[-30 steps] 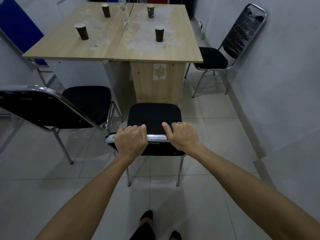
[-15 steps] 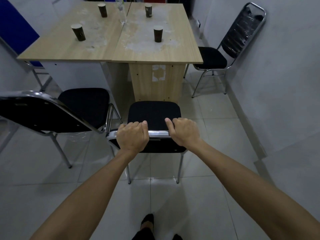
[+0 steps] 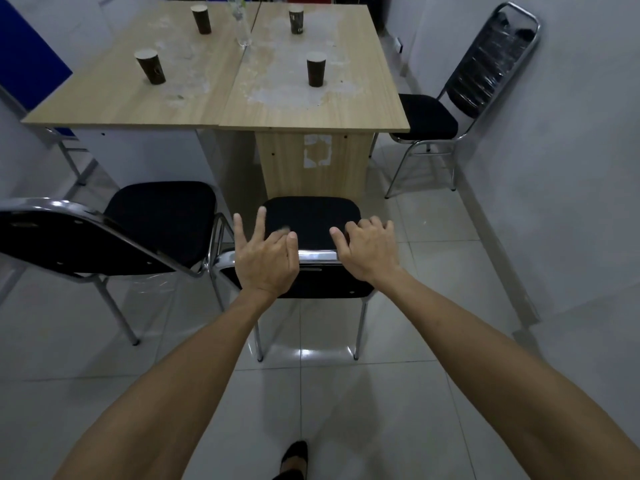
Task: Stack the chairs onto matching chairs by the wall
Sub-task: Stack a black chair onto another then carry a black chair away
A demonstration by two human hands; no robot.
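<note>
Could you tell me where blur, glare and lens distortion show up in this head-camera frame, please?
Head view: dim overall; motion blur smears the left hand fingertips over the chair seat; glare glints on the floor tiles beneath it; wide-angle distortion tilts the wall chair and table edges.

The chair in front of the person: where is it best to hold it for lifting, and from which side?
Probably the chrome top rail of the chair, taken from behind. The backrest faces the person, and the rail is a rounded bar wide enough for the left hand and the right hand side by side.
</note>
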